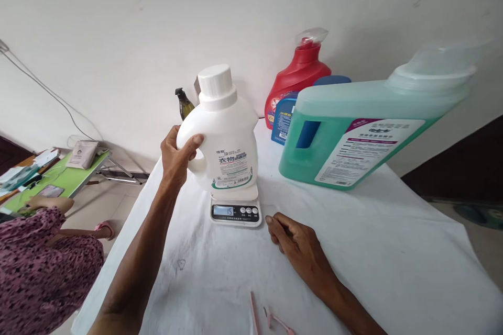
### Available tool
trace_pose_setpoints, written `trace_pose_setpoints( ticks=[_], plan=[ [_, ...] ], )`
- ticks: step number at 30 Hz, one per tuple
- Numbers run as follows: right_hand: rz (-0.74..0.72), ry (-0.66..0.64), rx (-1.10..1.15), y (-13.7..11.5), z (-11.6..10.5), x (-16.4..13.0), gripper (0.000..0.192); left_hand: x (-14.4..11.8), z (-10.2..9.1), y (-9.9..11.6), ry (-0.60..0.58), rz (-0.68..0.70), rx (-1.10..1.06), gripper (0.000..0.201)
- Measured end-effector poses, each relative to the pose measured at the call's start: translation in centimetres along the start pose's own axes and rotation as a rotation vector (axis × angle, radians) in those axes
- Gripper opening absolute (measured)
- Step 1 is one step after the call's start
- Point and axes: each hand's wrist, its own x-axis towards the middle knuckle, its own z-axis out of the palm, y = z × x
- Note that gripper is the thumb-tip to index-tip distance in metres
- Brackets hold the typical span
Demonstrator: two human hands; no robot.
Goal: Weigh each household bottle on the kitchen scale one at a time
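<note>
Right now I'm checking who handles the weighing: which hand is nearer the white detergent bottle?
Left. The left hand grips the white detergent bottle by its handle; the right hand rests on the cloth beside the scale, apart from it.

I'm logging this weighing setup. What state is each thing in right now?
white bottle: capped, upright on the scale, handle gripped by left hand
scale: switched on, display lit
right hand: loosely curled, resting on white cloth, holding nothing
green jug: capped, partly full
red bottle: capped, upright
</note>
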Motion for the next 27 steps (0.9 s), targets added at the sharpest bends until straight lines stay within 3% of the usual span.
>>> trace_pose_setpoints(
  ticks=[4,6,11,13,16,19,23,27],
  plan=[
    [0.094,-0.056,0.089,-1.0,-1.9,0.4,0.058,0.2,-1.5,0.3,-0.067,0.021,0.063,0.057],
    [0.07,-0.014,0.109,-1.8,-2.9,1.0,0.058,0.4,-2.3,-0.5,-0.026,0.015,0.008,0.063],
    [-0.023,0.195,0.233,-3.1,-2.6,4.5,0.059,-0.1,-2.8,-6.1,0.369,-0.166,-0.157,0.074],
    [-0.034,0.263,0.281,-2.8,-1.3,6.2,0.061,-1.1,-2.7,-8.7,0.419,-0.25,-0.159,0.071],
    [-0.043,0.305,0.265,-1.8,0.7,7.7,0.062,-3.0,-2.9,-11.7,0.389,-0.31,-0.12,0.069],
    [-0.065,0.305,0.167,-0.8,1.3,8.0,0.061,-4.4,-3.8,-13.1,0.314,-0.311,-0.07,0.07],
    [-0.072,0.286,0.104,-0.2,0.7,7.6,0.058,-4.7,-4.5,-13.2,0.203,-0.305,-0.002,0.069],
    [-0.081,0.257,0.033,-0.5,0.4,7.7,0.057,-4.6,-4.1,-12.6,0.207,-0.287,0.092,0.068]
  ],
)
